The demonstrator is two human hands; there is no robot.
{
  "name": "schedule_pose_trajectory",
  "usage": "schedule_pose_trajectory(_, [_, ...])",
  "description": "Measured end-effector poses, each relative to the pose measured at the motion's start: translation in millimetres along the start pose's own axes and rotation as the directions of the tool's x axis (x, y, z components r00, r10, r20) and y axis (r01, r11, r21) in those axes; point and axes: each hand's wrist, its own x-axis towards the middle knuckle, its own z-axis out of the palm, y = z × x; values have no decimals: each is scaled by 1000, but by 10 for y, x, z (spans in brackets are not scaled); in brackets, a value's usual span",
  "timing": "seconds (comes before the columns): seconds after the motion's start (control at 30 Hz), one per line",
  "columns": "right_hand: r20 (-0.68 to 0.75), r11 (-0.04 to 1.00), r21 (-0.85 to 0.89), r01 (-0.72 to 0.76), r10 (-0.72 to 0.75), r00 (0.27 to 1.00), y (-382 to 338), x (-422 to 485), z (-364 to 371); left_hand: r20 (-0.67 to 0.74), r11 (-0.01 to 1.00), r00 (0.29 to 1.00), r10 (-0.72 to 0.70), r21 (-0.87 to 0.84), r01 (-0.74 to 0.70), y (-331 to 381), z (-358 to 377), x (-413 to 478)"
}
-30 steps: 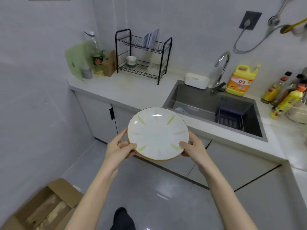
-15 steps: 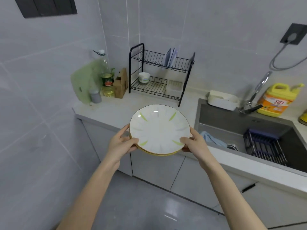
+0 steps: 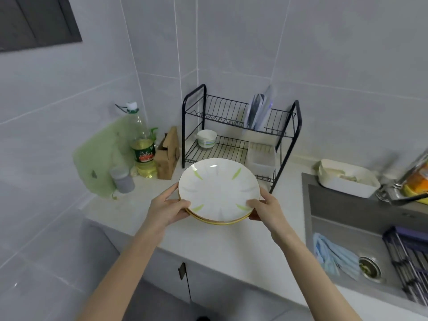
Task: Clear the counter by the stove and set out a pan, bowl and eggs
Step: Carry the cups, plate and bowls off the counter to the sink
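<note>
A small stack of white plates (image 3: 218,189) with green leaf marks and a gold rim is held level above the pale counter (image 3: 143,212). My left hand (image 3: 168,208) grips the stack's left edge and my right hand (image 3: 266,208) grips its right edge, thumbs on top. Just behind the plates stands a black two-tier dish rack (image 3: 240,133). A white bowl (image 3: 206,139) sits on its lower shelf and a few upright plates (image 3: 260,111) lean in the upper one. No pan, eggs or stove are in view.
Left of the rack stand an oil bottle (image 3: 142,144), a cardboard box (image 3: 168,156), a grey cup (image 3: 122,179) and a green cutting board (image 3: 99,156) against the wall. To the right is the steel sink (image 3: 361,218) holding a blue cloth (image 3: 333,256), with a white container (image 3: 347,181) behind it.
I have stepped closer to the counter. The plates, held in both hands throughout, have moved forward from over the floor to over the counter in front of the dish rack.
</note>
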Motion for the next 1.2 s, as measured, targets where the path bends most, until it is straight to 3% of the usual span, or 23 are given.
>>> schedule_pose_trajectory(0.33, [-195, 994, -23, 110, -112, 974, -395, 765, 56, 119, 995, 990, 74, 57, -81, 414, 155, 1068])
schedule_pose_trajectory(0.6, [-231, 991, 81, -108, 124, 965, -247, 1314, 383, 160, 990, 986, -53, 140, 31, 454, 165, 1945])
schedule_pose_trajectory(0.8, [-213, 954, 167, -250, 283, 935, -112, 1902, 606, 219, 947, 976, 0, 312, -69, 389, 304, 2697])
schedule_pose_trajectory(0.97, [-221, 935, 95, -341, 354, 909, -10, 2256, 619, 254, 883, 967, -8, 455, -112, 248, 479, 3192])
schedule_pose_trajectory(1.2, [-244, 931, -46, -363, 342, 908, -20, 2530, 613, 218, 921, 976, -27, 384, -60, 164, 719, 3550])
